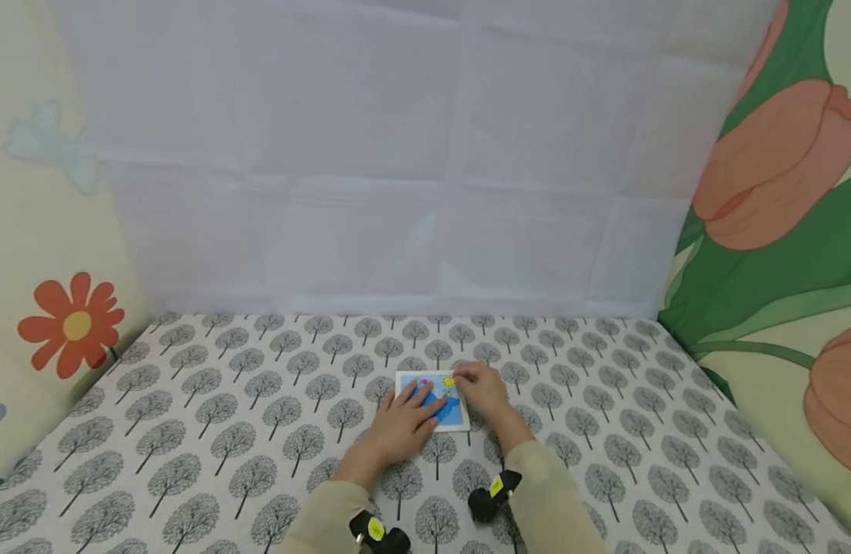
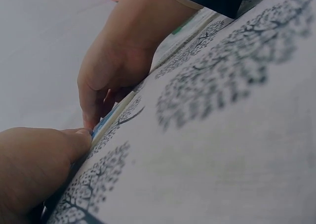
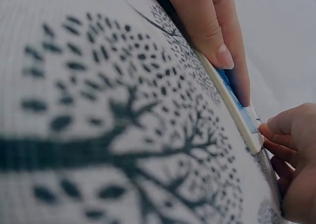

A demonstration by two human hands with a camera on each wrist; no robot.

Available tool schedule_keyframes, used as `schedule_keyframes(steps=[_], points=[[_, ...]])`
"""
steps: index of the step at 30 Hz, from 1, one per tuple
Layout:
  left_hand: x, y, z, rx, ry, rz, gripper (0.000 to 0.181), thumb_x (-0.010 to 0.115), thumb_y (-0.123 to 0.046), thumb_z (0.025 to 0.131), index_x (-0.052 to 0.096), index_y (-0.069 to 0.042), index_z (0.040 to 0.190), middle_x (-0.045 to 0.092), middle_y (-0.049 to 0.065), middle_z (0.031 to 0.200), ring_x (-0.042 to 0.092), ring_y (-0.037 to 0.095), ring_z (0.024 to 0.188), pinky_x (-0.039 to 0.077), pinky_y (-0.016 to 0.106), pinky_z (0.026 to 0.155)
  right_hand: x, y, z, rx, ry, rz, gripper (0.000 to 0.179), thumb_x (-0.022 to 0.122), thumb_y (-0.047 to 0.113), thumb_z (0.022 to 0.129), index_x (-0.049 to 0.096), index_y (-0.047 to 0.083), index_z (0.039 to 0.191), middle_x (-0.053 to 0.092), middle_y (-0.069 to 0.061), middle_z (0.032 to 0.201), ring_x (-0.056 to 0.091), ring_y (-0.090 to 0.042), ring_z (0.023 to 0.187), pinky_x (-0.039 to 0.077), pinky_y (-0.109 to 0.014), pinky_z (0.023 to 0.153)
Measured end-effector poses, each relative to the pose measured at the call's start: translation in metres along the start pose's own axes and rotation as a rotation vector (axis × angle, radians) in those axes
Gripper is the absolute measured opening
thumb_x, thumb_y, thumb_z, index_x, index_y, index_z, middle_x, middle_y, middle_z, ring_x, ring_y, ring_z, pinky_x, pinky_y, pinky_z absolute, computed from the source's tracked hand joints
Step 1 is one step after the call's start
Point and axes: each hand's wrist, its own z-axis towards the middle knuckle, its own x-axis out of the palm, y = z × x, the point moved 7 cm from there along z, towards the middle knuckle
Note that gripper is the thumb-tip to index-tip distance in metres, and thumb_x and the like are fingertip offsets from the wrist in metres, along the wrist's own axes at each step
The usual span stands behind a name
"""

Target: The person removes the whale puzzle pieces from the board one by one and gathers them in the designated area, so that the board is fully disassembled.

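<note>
A small square picture board (image 1: pixel 456 422) with a pale rim lies on the cloth, its picture blue with a yellow flower (image 1: pixel 448 381) near the top right. Spread fingers of my left hand (image 1: pixel 405 423) press on its left and middle, covering part of the picture. My right hand (image 1: pixel 484 391) is at the upper right edge, thumb and curled forefinger pinching there beside the flower. In the right wrist view, the right fingertips (image 3: pixel 266 127) meet at the board's thick cream edge (image 3: pixel 232 103); I cannot tell whether a thin separate piece is between them.
A white cloth with grey trees (image 1: pixel 280 415) covers the table. Behind it hangs a creased white sheet (image 1: pixel 425 169). Walls with painted flowers (image 1: pixel 779 169) stand at both sides. Black wrist devices (image 1: pixel 495 496) with yellow labels sit at both sleeves.
</note>
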Motion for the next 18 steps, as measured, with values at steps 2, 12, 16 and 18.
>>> schedule_keyframes(steps=[2, 12, 16, 18], points=[[0.0007, -0.0003, 0.0007, -0.001, -0.001, -0.003, 0.039, 0.039, -0.028, 0.092, 0.044, -0.015, 0.129, 0.028, 0.011, 0.137, 0.017, 0.033, 0.125, 0.012, 0.056, 0.096, -0.0005, -0.0016, 0.0012, 0.028, 0.005, -0.009, 0.013, 0.058, 0.016, 0.082, 0.067, 0.01, 0.088, 0.058, -0.005, 0.101, 0.051, -0.026, 0.098, 0.039, -0.043, 0.084], [0.0008, 0.0003, 0.0019, -0.006, 0.002, 0.001, 0.04, 0.038, -0.029, 0.092, 0.043, -0.016, 0.129, 0.027, 0.01, 0.137, 0.017, 0.032, 0.126, 0.011, 0.056, 0.097, 0.0004, -0.0081, 0.0057, 0.191, 0.011, 0.032, 0.013, 0.058, 0.02, 0.082, 0.066, 0.011, 0.087, 0.058, -0.003, 0.099, 0.051, -0.024, 0.094, 0.04, -0.04, 0.081], [0.0009, 0.0007, 0.0014, -0.01, 0.008, 0.003, 0.04, 0.038, -0.029, 0.092, 0.043, -0.016, 0.129, 0.027, 0.01, 0.137, 0.016, 0.032, 0.126, 0.011, 0.056, 0.097, 0.0016, -0.0079, 0.0051, 0.204, 0.018, 0.059, 0.012, 0.058, 0.018, 0.083, 0.065, 0.009, 0.087, 0.058, -0.005, 0.099, 0.051, -0.025, 0.094, 0.041, -0.04, 0.079], [0.001, 0.0007, 0.0014, -0.009, 0.008, 0.001, 0.04, 0.038, -0.029, 0.092, 0.043, -0.016, 0.129, 0.027, 0.011, 0.137, 0.017, 0.032, 0.126, 0.011, 0.056, 0.097, 0.0018, -0.008, 0.0051, 0.206, 0.013, 0.064, 0.012, 0.058, 0.017, 0.082, 0.066, 0.009, 0.086, 0.057, -0.007, 0.103, 0.05, -0.025, 0.098, 0.041, -0.04, 0.081]])
